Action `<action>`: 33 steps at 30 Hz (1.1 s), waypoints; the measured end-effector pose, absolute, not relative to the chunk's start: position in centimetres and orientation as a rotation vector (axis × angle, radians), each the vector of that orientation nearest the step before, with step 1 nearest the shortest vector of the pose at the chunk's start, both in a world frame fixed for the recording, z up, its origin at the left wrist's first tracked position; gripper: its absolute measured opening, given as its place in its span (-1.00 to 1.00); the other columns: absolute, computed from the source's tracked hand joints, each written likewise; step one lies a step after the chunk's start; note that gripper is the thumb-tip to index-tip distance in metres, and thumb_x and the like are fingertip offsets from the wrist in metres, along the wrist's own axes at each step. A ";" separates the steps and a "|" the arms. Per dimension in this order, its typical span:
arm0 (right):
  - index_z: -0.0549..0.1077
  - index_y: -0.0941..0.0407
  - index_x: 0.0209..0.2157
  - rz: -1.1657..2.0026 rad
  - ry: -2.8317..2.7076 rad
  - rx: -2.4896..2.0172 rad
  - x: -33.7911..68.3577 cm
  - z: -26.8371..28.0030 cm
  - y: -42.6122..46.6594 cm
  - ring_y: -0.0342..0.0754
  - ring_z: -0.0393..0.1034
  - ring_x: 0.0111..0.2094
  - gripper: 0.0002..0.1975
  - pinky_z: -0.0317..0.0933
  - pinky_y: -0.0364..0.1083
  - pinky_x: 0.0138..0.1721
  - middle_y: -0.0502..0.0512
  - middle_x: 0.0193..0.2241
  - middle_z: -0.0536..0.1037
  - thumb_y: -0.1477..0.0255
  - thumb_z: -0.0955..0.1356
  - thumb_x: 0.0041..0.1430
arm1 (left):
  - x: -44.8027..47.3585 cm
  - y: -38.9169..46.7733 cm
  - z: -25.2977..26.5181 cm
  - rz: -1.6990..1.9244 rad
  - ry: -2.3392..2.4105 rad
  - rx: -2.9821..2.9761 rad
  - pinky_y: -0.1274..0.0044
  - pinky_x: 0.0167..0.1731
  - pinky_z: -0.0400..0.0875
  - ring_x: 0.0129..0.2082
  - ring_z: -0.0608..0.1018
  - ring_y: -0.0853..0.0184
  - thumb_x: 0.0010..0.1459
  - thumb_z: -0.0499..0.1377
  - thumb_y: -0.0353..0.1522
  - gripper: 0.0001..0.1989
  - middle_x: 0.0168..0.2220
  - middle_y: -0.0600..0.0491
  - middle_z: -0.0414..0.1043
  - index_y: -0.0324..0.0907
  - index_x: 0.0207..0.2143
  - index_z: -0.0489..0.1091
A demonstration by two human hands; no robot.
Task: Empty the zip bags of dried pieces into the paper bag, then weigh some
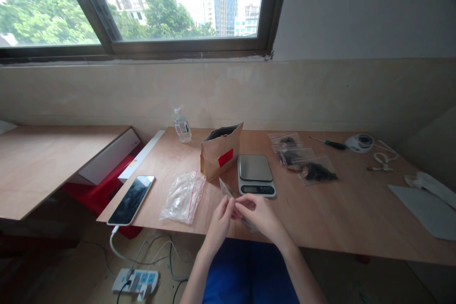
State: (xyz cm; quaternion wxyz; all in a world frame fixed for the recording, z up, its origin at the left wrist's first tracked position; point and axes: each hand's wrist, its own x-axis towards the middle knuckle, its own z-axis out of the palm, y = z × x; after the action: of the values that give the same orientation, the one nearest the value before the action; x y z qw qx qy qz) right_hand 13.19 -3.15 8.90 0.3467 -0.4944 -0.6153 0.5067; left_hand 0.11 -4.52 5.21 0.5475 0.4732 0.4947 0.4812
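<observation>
Head view: the left hand point(221, 213) and right hand point(259, 210) pinch a small clear bag point(225, 189) between thumbs and fingertips, each grip narrow, the two meeting over the near edge of the table point(320, 213), just in front of the scale point(255, 168). Film this thin probably handles best with light, level pinches worked along bit by bit; whether it holds anything, I cannot tell. Beyond stands a paper bag point(218, 156), top open, contents hidden. Right of the scale, zip bags point(317, 171) hold dark pieces; left lie red-striped clear bags point(181, 197).
</observation>
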 end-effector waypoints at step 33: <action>0.49 0.18 -0.34 1.070 -1.302 -1.225 16.6 13.5 -0.1 -0.07 0.45 -0.44 -0.64 0.33 -0.13 -0.40 0.13 -0.43 0.57 0.15 0.31 0.07 | 0.5 -6.6 2.7 1.362 1.144 1.108 0.43 0.01 0.25 0.02 0.38 0.24 0.15 0.07 -0.16 -0.53 0.05 -0.07 0.30 -0.10 0.08 0.16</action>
State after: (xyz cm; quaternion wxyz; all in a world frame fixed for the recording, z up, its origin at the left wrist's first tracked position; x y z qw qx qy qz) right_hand 16.63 -0.10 13.54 0.5047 -0.5075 -0.5394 0.4435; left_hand 0.54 -6.63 2.68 0.4995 0.4579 0.4730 0.5631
